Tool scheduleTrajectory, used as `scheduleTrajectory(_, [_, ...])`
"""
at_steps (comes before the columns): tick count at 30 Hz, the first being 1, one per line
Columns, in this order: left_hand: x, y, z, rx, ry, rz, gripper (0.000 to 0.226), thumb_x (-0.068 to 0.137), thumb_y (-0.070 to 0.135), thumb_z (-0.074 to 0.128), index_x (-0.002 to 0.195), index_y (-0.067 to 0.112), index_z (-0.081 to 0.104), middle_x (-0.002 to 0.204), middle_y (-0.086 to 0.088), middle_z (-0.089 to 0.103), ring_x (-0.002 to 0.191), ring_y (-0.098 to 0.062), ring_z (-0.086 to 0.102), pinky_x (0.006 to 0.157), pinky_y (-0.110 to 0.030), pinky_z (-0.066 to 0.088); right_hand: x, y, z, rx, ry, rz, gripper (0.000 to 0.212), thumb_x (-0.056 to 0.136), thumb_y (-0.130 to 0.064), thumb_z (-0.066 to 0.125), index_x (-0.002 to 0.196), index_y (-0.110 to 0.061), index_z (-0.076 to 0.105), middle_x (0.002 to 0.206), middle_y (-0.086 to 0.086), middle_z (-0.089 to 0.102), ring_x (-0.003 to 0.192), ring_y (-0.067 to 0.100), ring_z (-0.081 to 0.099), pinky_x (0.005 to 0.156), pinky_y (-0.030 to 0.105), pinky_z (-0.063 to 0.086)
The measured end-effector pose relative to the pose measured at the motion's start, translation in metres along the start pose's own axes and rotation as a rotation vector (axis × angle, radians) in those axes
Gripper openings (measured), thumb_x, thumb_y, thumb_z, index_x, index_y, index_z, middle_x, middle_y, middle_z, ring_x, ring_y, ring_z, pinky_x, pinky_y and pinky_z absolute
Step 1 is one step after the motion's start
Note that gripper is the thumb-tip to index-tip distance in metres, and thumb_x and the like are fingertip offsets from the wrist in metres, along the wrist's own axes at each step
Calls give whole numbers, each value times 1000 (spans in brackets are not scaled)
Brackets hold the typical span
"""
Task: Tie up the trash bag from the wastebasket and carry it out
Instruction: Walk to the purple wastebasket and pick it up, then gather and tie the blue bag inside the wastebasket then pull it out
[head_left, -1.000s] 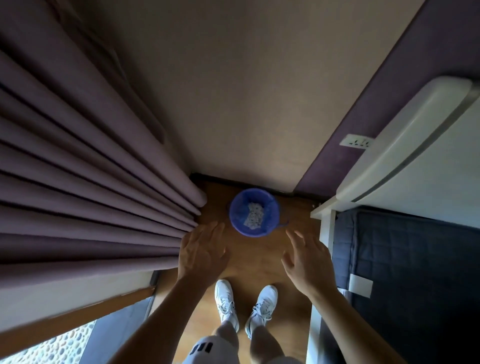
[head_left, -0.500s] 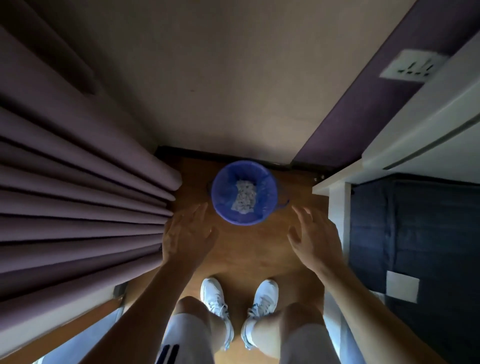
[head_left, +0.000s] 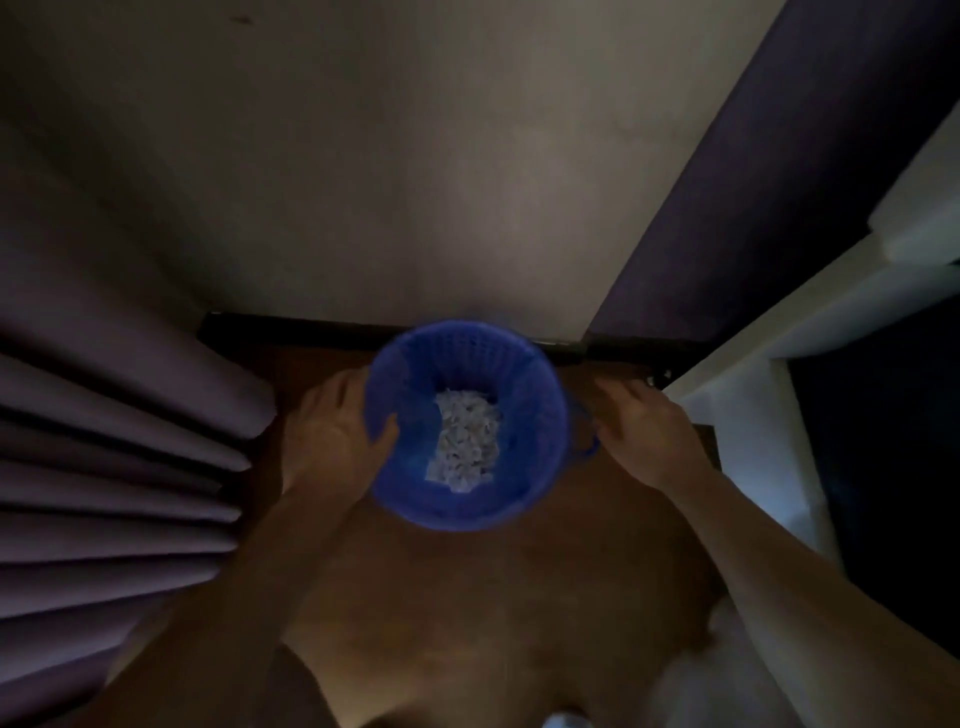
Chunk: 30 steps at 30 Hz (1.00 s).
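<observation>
A round blue mesh wastebasket (head_left: 462, 514) stands on the wooden floor against the wall, lined with a blue trash bag (head_left: 540, 415). White crumpled paper (head_left: 465, 441) lies at its bottom. My left hand (head_left: 332, 431) clasps the left rim, thumb hooked inside and fingers outside. My right hand (head_left: 644, 431) is just right of the basket with fingers stretched out, and its thumb is by a loose blue flap of the bag (head_left: 587, 449). The picture is dark and blurred.
Purple curtain folds (head_left: 119, 467) hang close on the left. A white furniture edge (head_left: 748, 415) and a dark mattress (head_left: 893, 467) close in on the right. The beige wall (head_left: 415, 182) and dark skirting board (head_left: 291, 332) are right behind the basket.
I have bent down much closer to the basket. Both hands moved forward from open air: the left took hold of the rim, the right reached the bag flap. The view darkened.
</observation>
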<state>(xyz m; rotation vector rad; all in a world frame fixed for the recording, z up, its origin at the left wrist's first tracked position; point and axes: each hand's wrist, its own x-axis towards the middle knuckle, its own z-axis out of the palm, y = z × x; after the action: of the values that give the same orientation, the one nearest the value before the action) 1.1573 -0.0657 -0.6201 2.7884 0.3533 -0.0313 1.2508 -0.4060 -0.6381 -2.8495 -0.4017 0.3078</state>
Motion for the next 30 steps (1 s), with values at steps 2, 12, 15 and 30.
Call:
scheduleTrajectory(2, [1, -9, 19, -15, 29, 24, 70, 83, 57, 39, 136, 13, 52, 132, -16, 58, 115, -39, 57, 97, -48, 46, 14, 9, 11, -37, -49, 19, 56, 92, -32, 62, 144, -19, 46, 138, 12, 57, 122, 33, 56, 97, 44, 50])
scheduleTrajectory(12, [-14, -23, 39, -163, 56, -24, 79, 86, 57, 38, 143, 4, 46, 144, -21, 51, 124, -42, 54, 104, -53, 43, 38, 26, 59, 26, -236, 184, 46, 92, -38, 61, 133, -30, 42, 111, 2, 66, 98, 21, 66, 83, 43, 57])
scheduleTrajectory(15, [-12, -24, 41, -151, 63, -21, 78, 87, 58, 36, 143, 6, 46, 144, -19, 51, 124, -39, 54, 106, -50, 42, 46, 33, 69, 44, -248, 265, 24, 93, -35, 62, 112, -22, 54, 95, 2, 65, 85, 20, 65, 75, 39, 56])
scheduleTrajectory(30, [11, -8, 31, -211, 155, -75, 73, 86, 53, 39, 139, 4, 50, 136, -19, 57, 117, -39, 57, 99, -47, 45, -2, -47, -50, 763, 204, 12, 28, 96, -23, 61, 71, -10, 66, 67, 9, 64, 58, 7, 57, 56, 15, 43])
